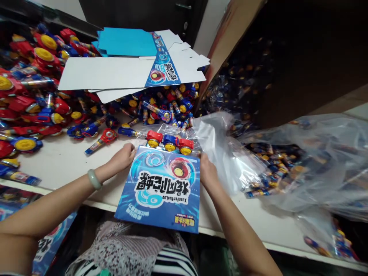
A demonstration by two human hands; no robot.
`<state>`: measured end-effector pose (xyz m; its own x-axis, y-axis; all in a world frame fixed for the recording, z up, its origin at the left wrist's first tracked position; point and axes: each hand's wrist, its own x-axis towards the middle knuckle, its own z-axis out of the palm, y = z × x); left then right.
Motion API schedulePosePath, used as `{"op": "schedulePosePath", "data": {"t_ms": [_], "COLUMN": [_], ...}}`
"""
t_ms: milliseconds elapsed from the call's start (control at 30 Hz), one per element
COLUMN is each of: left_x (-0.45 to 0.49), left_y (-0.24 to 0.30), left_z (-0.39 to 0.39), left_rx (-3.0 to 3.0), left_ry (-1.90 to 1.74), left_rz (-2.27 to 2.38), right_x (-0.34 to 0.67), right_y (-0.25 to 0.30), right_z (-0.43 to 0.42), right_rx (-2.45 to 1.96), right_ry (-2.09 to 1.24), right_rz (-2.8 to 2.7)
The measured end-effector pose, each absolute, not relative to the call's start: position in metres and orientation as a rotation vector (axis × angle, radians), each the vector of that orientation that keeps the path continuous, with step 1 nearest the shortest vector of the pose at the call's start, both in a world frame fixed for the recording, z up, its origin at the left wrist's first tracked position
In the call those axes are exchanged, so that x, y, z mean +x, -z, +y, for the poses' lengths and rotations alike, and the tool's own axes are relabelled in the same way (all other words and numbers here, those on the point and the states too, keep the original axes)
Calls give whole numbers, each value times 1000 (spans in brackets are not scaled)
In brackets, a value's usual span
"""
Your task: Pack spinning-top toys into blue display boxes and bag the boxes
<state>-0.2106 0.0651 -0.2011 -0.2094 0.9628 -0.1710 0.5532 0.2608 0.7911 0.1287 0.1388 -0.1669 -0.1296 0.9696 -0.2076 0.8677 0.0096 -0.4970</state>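
A blue cardboard box (163, 191) printed with spinning-top pictures and large characters lies at the table's front edge, its print upside down to me. My left hand (125, 156), a pale green bangle on its wrist, is curled at the box's far left corner. Against the right side of the box, my right hand (207, 169) closes on the edge near the far corner. Both hands' fingertips are partly hidden. Just beyond the box's far edge stand three toy spinning-top launchers (170, 143), red, blue and red with yellow discs. Clear plastic lies around them.
Red and blue toys (43, 76) are heaped at the left and back. Flat unfolded cartons (109, 73) rest on the heap. A clear plastic bag (224, 153) and a large carton (230, 36) with more toys occupy the right. Another blue box (61, 234) stands below the table at left.
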Motion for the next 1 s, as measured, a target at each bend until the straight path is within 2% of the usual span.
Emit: {"op": "schedulePosePath", "data": {"t_ms": [100, 300, 533, 800, 1000], "left_x": [-215, -217, -214, -216, -219], "left_y": [194, 185, 189, 183, 185], "left_z": [89, 133, 128, 135, 115], "left_rx": [1746, 1967, 1882, 2206, 2198], "left_ry": [-619, -291, -924, -626, -1155], "left_rz": [2001, 2051, 2000, 2242, 2068], "right_x": [120, 117, 131, 122, 121], "right_y": [163, 169, 178, 168, 175], "right_z": [156, 200, 196, 190, 173], "right_rx": [-1748, -1760, -1717, -1554, -1220], "right_ry": [-436, -469, -408, -130, -303], "right_rz": [-2485, -2428, -2146, -2223, -1803]}}
